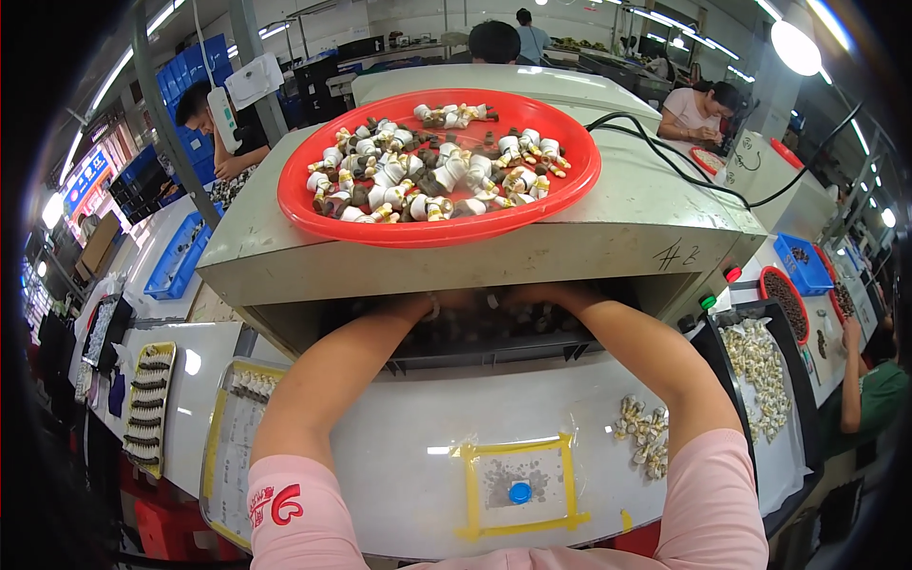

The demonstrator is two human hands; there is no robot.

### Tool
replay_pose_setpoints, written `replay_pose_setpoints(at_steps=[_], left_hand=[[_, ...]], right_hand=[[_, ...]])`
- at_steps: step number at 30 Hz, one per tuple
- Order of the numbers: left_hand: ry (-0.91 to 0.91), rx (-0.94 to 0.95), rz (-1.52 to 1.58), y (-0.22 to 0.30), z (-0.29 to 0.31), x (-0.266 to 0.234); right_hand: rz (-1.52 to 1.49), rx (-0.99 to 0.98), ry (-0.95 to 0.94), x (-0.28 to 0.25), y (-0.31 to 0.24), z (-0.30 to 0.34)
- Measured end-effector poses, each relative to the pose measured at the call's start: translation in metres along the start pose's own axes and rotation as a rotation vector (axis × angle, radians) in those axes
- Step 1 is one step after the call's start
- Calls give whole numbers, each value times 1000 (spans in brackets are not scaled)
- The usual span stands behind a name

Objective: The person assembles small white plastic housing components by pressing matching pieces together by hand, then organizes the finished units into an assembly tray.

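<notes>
Both my arms reach into the dark front opening of a pale green metal cabinet [456, 256]. My left hand [446, 300] and my right hand [532, 295] are close together inside, over a black crate [484, 357] that holds dark small pieces I cannot make out. Shadow hides the fingers of both hands, so what they touch or hold does not show. On the cabinet's top, a round red tray [437, 235] carries many small white, brown and yellowish figure-like pieces [446, 171].
Yellowish small pieces [643, 437] lie on the white table [399, 456], with more in a black tray [760, 380] at right. A taped sheet [503, 475] bears a blue cap [520, 492]. Yellow trays [150, 408] stand left. A black cable [655, 142] crosses the cabinet top. Co-workers sit around.
</notes>
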State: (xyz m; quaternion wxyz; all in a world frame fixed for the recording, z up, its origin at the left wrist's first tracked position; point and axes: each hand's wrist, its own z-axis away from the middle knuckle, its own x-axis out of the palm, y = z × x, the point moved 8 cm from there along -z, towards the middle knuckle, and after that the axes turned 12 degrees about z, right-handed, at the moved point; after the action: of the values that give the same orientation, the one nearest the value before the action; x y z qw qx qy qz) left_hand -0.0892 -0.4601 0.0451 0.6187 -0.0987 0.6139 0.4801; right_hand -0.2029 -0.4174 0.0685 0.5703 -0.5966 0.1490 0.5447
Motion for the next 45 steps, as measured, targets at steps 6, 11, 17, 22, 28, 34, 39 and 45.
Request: replay_pose_setpoints(at_steps=[6, 11, 17, 22, 28, 34, 39, 45], left_hand=[[-23, -22, 2, -13, 10, -2], [-65, -47, 16, -38, 24, -17], [-101, -40, 9, -23, 20, 11], [-124, -43, 5, -24, 22, 10], [-163, -60, -1, -22, 21, 17], [-233, -111, 225, -14, 30, 16], [-92, -7, 176, 12, 41, -4], [-100, -146, 403, 8, 50, 0]], right_hand=[[379, -238, 314, -27, -35, 12], [432, -293, 32, -3, -50, 8], [390, -250, -16, 17, -41, -9], [283, -251, 23, 16, -36, -4], [274, -13, -126, 25, -19, -11], [219, -172, -3, 18, -33, -11], [132, -161, -32, 16, -38, -6], [183, -121, -60, 25, -20, -20]])
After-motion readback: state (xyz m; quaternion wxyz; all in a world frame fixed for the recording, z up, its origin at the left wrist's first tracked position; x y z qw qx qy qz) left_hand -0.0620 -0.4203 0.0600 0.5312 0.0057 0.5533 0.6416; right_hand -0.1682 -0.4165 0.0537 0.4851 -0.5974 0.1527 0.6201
